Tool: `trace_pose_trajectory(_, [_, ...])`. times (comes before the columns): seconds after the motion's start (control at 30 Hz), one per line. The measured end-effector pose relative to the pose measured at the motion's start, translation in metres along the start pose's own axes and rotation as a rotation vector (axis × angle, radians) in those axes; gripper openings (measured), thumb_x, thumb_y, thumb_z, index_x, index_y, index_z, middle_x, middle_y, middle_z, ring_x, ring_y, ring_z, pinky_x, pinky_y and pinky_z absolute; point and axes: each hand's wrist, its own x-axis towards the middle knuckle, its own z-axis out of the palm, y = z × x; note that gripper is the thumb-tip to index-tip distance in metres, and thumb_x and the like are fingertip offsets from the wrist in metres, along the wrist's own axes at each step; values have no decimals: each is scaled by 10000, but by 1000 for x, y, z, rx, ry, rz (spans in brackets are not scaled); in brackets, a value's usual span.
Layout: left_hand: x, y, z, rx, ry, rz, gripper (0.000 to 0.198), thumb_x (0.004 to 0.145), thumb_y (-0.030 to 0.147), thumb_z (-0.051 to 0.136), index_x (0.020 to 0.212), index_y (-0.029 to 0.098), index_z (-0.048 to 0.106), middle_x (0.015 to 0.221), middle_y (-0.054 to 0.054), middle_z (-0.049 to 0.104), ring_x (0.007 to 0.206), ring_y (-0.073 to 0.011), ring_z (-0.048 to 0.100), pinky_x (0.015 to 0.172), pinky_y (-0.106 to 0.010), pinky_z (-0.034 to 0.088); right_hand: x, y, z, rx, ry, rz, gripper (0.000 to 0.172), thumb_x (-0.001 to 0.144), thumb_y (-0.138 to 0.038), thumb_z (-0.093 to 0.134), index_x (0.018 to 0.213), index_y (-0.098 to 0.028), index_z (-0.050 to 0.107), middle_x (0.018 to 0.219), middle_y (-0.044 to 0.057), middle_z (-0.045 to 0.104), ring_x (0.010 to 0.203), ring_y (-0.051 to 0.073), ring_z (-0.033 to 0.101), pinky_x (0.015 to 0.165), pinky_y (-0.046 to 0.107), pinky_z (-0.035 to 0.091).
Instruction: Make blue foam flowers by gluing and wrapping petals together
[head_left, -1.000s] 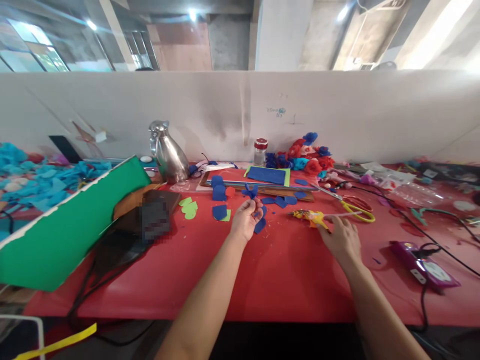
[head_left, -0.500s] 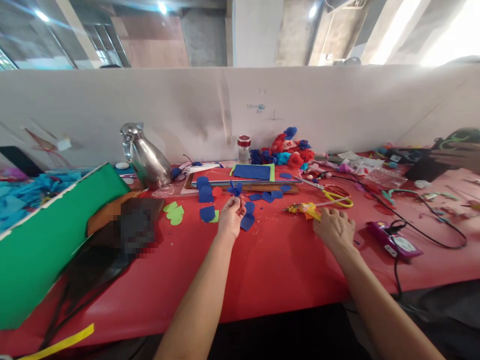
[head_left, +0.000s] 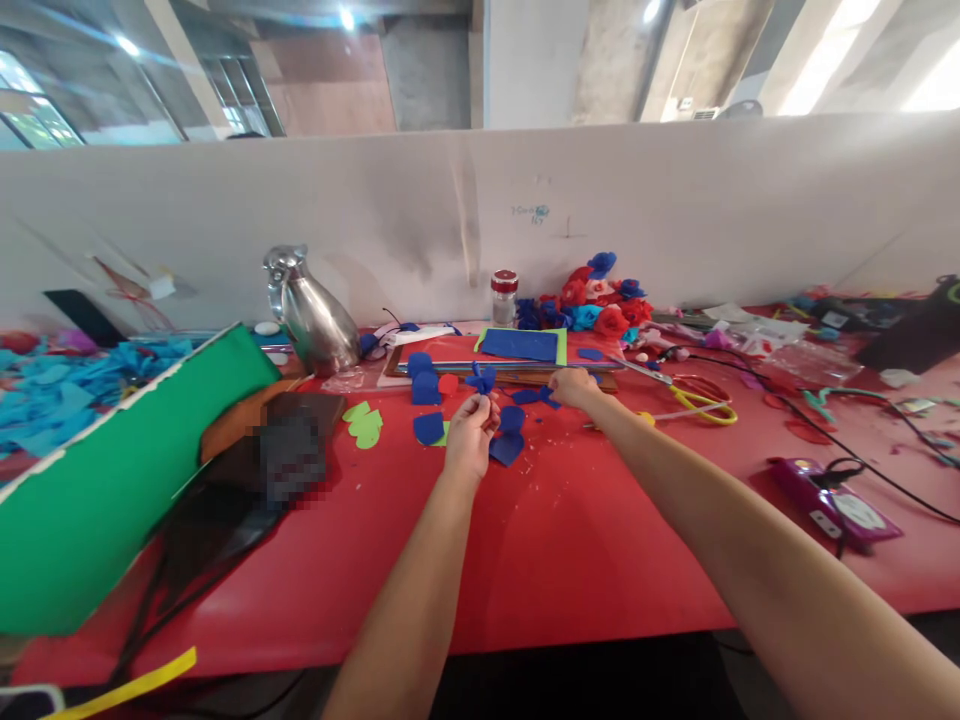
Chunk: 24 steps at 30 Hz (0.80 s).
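My left hand (head_left: 472,432) pinches a small blue paper flower (head_left: 481,380) upright above the red table. Further right, my right hand (head_left: 576,388) is closed, its fingertips down on a blue petal (head_left: 550,396) in a row of cut petals; the fingers partly cover them. More blue petals (head_left: 508,448) lie just right of my left hand. Others (head_left: 426,388) rest to its left beside a red piece (head_left: 448,386). Behind my right forearm, a yellow-wrapped tool (head_left: 645,418) is mostly hidden.
Yellow-handled scissors (head_left: 720,412) and a purple power strip (head_left: 834,505) lie right. Finished paper roses (head_left: 607,318) and a red-lidded jar (head_left: 505,298) stand behind. On the left are a steel jug (head_left: 319,320), green petals (head_left: 364,425), a dark bag (head_left: 210,530) and a green board (head_left: 135,500).
My right hand has let go of the yellow-wrapped tool and moved left and forward onto the blue petals. My left hand keeps hold of the flower. The view has turned slightly left.
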Motion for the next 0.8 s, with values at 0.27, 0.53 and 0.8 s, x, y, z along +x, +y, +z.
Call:
trace_pose_trajectory(0.27, [-1, -5, 4, 72, -13, 45, 201, 708, 197, 702, 624, 161, 522, 592, 34, 552, 483, -37, 418, 501, -173, 315, -44, -3, 4, 598, 68, -110, 207, 802, -297, 568, 943, -162, 637, 858, 22, 707, 745, 129, 645, 688, 250, 496])
trace_pose_trajectory(0.53, [-9, -7, 6, 221, -109, 116, 224, 606, 247, 774, 673, 165, 576, 623, 45, 544, 566, -58, 450, 585, -191, 344, -91, -32, 29, 1358, -32, -203, 282, 633, -404, 698, 778, -173, 628, 680, -6, 654, 630, 123, 575, 654, 279, 471])
trace_pose_trajectory(0.8, [-11, -8, 7, 327, -15, 123, 228, 499, 171, 802, 651, 151, 634, 643, 20, 617, 646, -102, 552, 690, -236, 419, -93, -34, 40, 1296, 41, -215, 271, 629, -380, 696, 797, -189, 601, 699, 12, 658, 646, 146, 598, 642, 284, 481])
